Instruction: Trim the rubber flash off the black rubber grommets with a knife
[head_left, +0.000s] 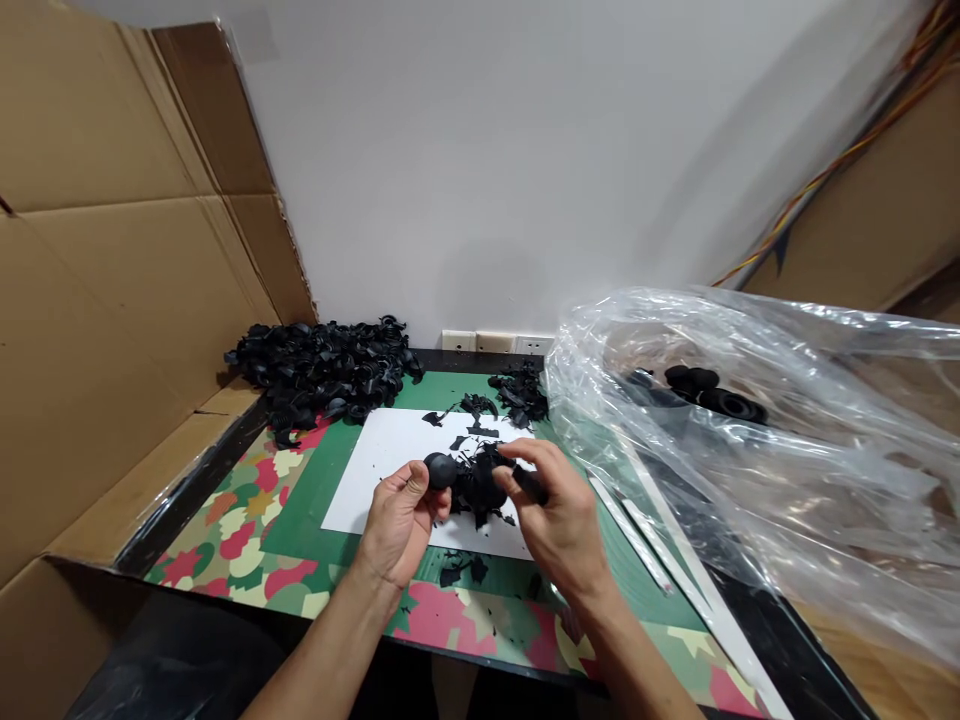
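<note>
Between the thumb and fingers of my left hand (401,515) is a round black disc (441,470) with a smooth, domed face, held over a white sheet (360,480). To its right, my right hand (555,510) is curled, its thumb and index finger close together. A dark object (531,485) shows within that hand, but its kind is hidden by the fingers. Below and between both hands lies a heap of thin black trimmings (480,485). More black scraps (452,575) are scattered nearer the table's front edge.
A large pile of black trimmings (330,370) sits at the back left beside a cardboard panel (127,280). On the right, a clear plastic bag (750,470) holds several round black pieces (690,380). White strips (630,530) lie along the green mat (315,500). Wall sockets (495,343) stand behind.
</note>
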